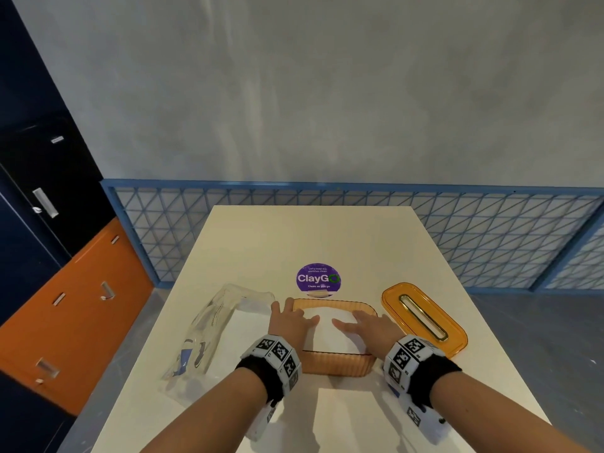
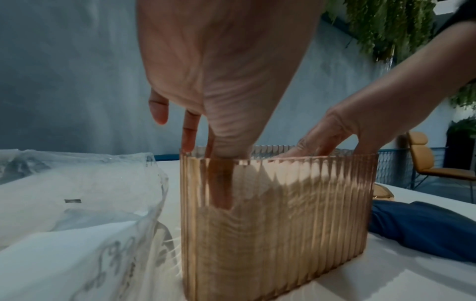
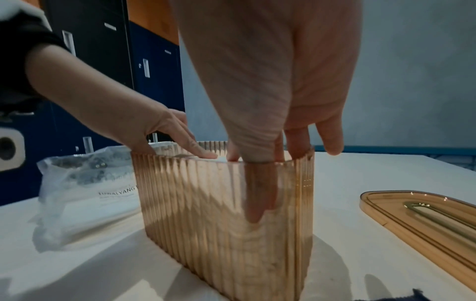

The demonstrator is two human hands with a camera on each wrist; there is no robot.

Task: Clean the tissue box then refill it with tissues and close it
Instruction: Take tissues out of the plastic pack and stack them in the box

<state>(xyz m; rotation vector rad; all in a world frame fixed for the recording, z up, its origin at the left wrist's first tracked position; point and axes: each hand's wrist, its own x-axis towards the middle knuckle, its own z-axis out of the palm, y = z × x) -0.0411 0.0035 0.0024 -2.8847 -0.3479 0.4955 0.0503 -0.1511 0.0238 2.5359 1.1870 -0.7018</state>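
Observation:
An open amber ribbed tissue box [image 1: 336, 366] stands on the white table with a stack of white tissues [image 1: 330, 328] inside. My left hand [image 1: 292, 317] and right hand [image 1: 364, 325] both lie over the box, fingers straight, resting on the tissues. In the left wrist view the left hand [image 2: 206, 126] has its thumb down inside the near wall of the box [image 2: 296, 224], with two fingers at the rim. The right hand [image 3: 270, 132] likewise dips its thumb inside the box [image 3: 206, 213]. The amber lid [image 1: 425, 318] with a gold slot lies flat to the right.
A crumpled clear plastic tissue wrapper [image 1: 212, 328] lies left of the box. A purple round sticker [image 1: 318, 279] sits behind it. A dark blue cloth [image 2: 422, 226] lies on the table near the box's right side. Lockers stand at the left, a blue lattice rail beyond.

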